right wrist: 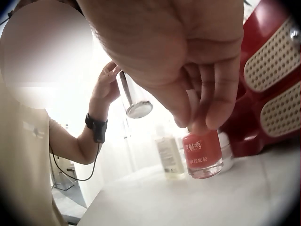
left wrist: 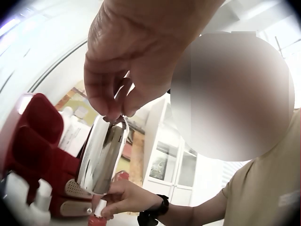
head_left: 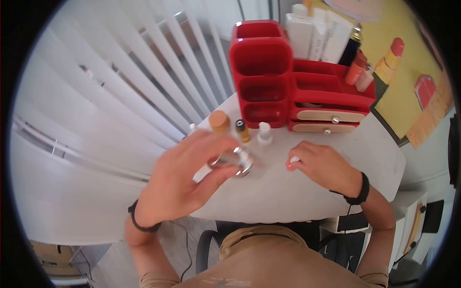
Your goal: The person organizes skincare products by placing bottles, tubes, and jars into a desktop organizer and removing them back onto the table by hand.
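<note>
My left hand (head_left: 189,168) pinches a shiny silver-and-white container (left wrist: 103,153) between thumb and fingers, above the left part of the table. Its round silver end (right wrist: 139,109) shows in the right wrist view; the exact kind I cannot tell. My right hand (head_left: 329,165) holds a nail polish bottle (right wrist: 202,155) by its white cap (head_left: 294,159), in front of the red organizer. The bottle is coral red with white lettering and a clear base, upright close over the white tabletop. In the head view, the fingers hide most of it.
The red organizer (head_left: 290,96) with drawers stands at the back of the white table (head_left: 269,197). Before it are an orange-lidded jar (head_left: 219,120), a small yellow bottle (head_left: 244,134) and a white pump bottle (head_left: 264,137). White bottles and tubes (head_left: 318,36) stand behind it.
</note>
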The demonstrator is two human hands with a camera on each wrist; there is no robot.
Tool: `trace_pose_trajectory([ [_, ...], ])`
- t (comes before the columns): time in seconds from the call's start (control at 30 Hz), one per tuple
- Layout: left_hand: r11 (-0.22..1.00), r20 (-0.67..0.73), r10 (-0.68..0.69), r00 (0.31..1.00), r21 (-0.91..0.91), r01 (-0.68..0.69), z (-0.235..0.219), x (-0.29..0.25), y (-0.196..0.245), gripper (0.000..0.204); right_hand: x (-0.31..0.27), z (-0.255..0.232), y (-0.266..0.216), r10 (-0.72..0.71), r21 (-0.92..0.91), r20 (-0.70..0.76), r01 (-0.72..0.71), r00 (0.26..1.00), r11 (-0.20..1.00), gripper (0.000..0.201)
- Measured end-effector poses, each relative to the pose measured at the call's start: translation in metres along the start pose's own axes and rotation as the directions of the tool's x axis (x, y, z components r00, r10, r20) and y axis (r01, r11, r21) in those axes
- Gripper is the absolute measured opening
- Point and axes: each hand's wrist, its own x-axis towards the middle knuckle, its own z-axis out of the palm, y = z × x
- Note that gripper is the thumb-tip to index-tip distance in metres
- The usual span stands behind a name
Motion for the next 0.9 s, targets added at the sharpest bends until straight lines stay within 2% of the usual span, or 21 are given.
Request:
trace_pose_trajectory([
  [0.07, 0.997, -0.026, -0.073, 0.997, -0.005, 0.073, -0.003, -0.035, -0.026, 0.039, 0.017, 0.020, -0.012, -0.081, -0.010, 0.064, 0.082, 0.995, 0.997, 0.007],
  [0.13, 0.990, -0.052, -0.143, 0.988, -0.015, 0.143, -0.004, -0.059, -0.052, 0.038, 0.034, 0.036, -0.029, -0.028, 0.012, 0.135, 0.027, 0.990, 1.000, 0.006],
  [0.2, 0.962, -0.070, -0.272, 0.960, 0.022, 0.274, -0.006, -0.072, -0.074, 0.036, 0.047, 0.050, -0.035, -0.076, 0.006, 0.164, 0.076, 0.984, 0.997, 0.007],
  [0.3, 0.936, -0.058, -0.343, 0.938, 0.067, 0.346, -0.001, -0.077, -0.098, 0.034, 0.063, 0.061, -0.050, -0.121, 0.014, 0.168, 0.121, 0.978, 0.993, 0.007],
  [0.4, 0.921, -0.106, -0.390, 0.915, -0.012, 0.391, 0.010, -0.077, -0.116, 0.034, 0.073, 0.081, -0.056, -0.102, 0.059, 0.145, 0.095, 0.984, 0.994, 0.009],
  [0.43, 0.930, -0.099, -0.368, 0.924, -0.020, 0.368, 0.007, -0.079, -0.117, 0.034, 0.075, 0.091, -0.054, -0.074, 0.080, 0.136, 0.063, 0.988, 0.995, 0.011],
  [0.5, 0.940, -0.088, -0.335, 0.938, 0.032, 0.339, 0.005, -0.082, -0.123, 0.036, 0.070, 0.106, -0.043, -0.210, 0.015, 0.118, 0.209, 0.971, 0.978, 0.015],
  [0.57, 0.958, -0.094, -0.274, 0.957, 0.061, 0.280, 0.007, -0.075, -0.125, 0.041, 0.066, 0.079, -0.051, -0.145, 0.136, 0.134, 0.127, 0.980, 0.982, 0.023],
  [0.63, 0.912, -0.071, -0.397, 0.915, 0.080, 0.402, -0.006, -0.056, -0.099, 0.045, 0.048, 0.030, -0.043, -0.098, 0.056, 0.042, 0.096, 0.994, 0.994, 0.026],
  [0.67, 0.918, -0.065, -0.382, 0.922, 0.086, 0.386, -0.008, -0.051, -0.099, 0.045, 0.041, 0.011, -0.039, -0.108, 0.043, -0.025, 0.109, 0.994, 0.993, 0.030],
  [0.7, 0.954, -0.219, -0.230, 0.948, 0.143, 0.264, -0.010, -0.046, -0.098, 0.044, 0.034, -0.017, -0.021, -0.127, -0.027, -0.164, 0.124, 0.978, 0.992, 0.033],
  [0.73, 0.965, -0.359, -0.060, 0.931, 0.218, 0.147, -0.012, -0.041, -0.095, 0.044, 0.023, -0.048, 0.001, -0.156, -0.099, -0.299, 0.132, 0.941, 0.986, 0.036],
  [0.77, 0.964, -0.358, -0.047, 0.933, 0.227, 0.136, -0.013, -0.030, -0.090, 0.044, 0.014, -0.069, 0.011, 0.270, 0.726, -0.344, 0.072, 0.899, 0.684, 0.033],
  [0.8, 0.975, -0.331, 0.031, 0.943, 0.217, 0.044, -0.012, -0.011, -0.082, 0.043, 0.007, -0.113, 0.027, 0.215, -0.076, -0.534, -0.300, 0.817, 0.951, 0.029],
  [0.83, 0.978, -0.304, 0.107, 0.947, 0.204, -0.045, -0.009, 0.008, -0.072, 0.042, 0.003, -0.143, 0.046, 0.372, 0.131, -0.609, -0.374, 0.701, 0.918, 0.027],
  [0.9, 0.966, -0.217, 0.217, 0.952, 0.186, -0.178, 0.011, 0.058, -0.042, 0.036, -0.005, -0.178, 0.088, 0.400, 0.152, -0.711, -0.430, 0.578, 0.890, 0.022],
])
